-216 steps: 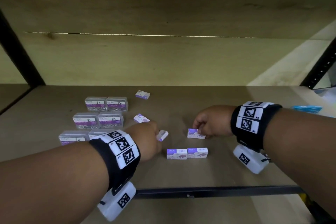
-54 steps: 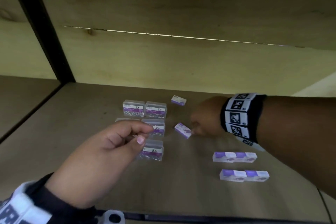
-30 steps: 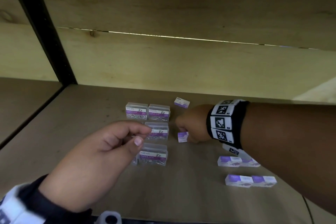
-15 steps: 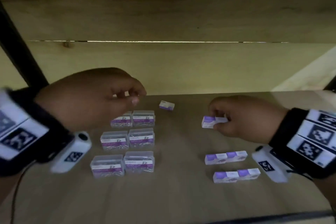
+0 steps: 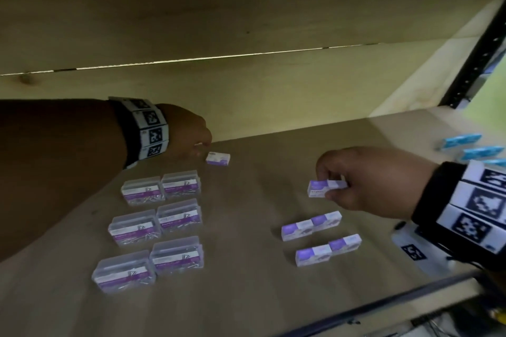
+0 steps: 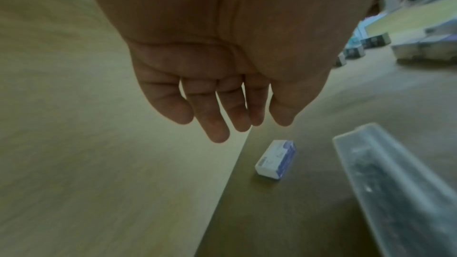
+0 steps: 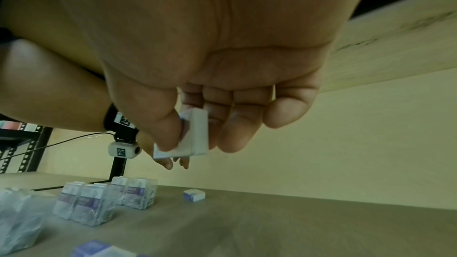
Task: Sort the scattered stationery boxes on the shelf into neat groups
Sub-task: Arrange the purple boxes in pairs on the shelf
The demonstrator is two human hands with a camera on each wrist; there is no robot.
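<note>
From the head view, the sorting looks nearly done: the right hand (image 5: 364, 180) holds a small purple box (image 5: 324, 188) above two finished pairs (image 5: 312, 226), which it must set beside them. The left hand (image 5: 186, 131) reaches for the last stray box (image 5: 218, 158) near the shelf (image 5: 246, 295) back.

Left wrist: fingers (image 6: 215, 124) hang loose and empty just above that box (image 6: 275, 160).

Right wrist: thumb and fingers (image 7: 232, 132) pinch the box (image 7: 193, 136).
</note>
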